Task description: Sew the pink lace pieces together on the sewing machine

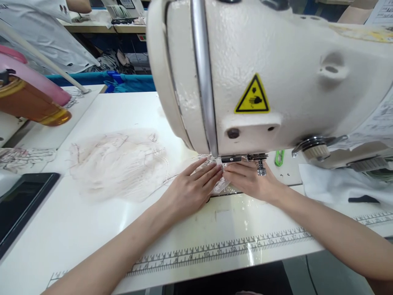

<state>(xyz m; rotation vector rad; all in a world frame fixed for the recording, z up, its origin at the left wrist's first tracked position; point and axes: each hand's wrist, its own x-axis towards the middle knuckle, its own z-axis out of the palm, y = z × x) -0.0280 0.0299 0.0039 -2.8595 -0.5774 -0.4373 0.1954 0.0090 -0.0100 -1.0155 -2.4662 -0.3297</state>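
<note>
The white head of a sewing machine (276,73) looms over the table, and both hands work beneath it. Under its needle area lies a piece of white lace fabric (219,187), mostly covered by my fingers. My left hand (196,184) rests flat on the lace with its fingers stretched out. My right hand (248,176) is at the lace's right side, its fingers bent and pressed together at the edge, partly hidden by the machine. A thin pale sheer fabric (119,164) spreads over the table left of my left hand.
A ruler strip (221,250) runs along the table's front edge. At left are a phone (24,205), an amber bottle (33,100) and a pink bottle (37,73). White cloth (331,182) and a green clip (279,158) lie at right. Someone in white (39,32) is behind.
</note>
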